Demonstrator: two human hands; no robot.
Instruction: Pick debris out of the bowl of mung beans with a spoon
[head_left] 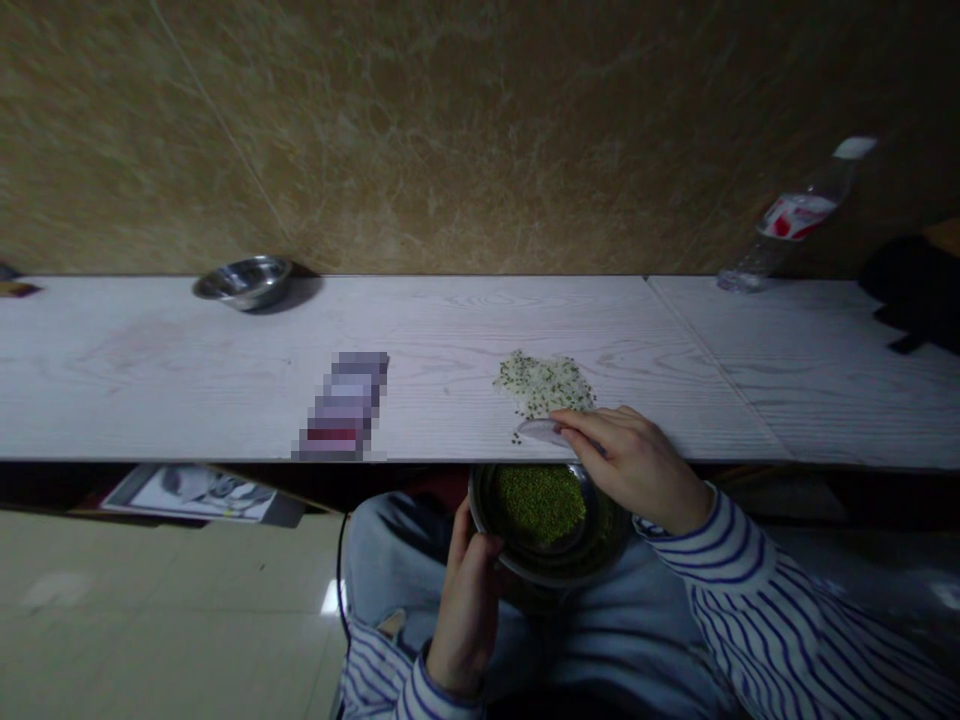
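My left hand grips the left rim of a metal bowl, thumb over the edge, just below the counter's front edge and above my lap. Green mung beans cover the bowl's bottom. Above the bowl's right side, my right hand pinches a pale, flat, rounded piece; its exact kind is unclear. That piece lies low over the counter, at the near edge of a pile of white rice mixed with green beans. A few loose beans lie left of its tip.
On the white wood-grain counter a second metal bowl stands back left. A blurred-out flat rectangle lies left of the pile. A plastic bottle and a dark object are at right. Under the counter sits an open box.
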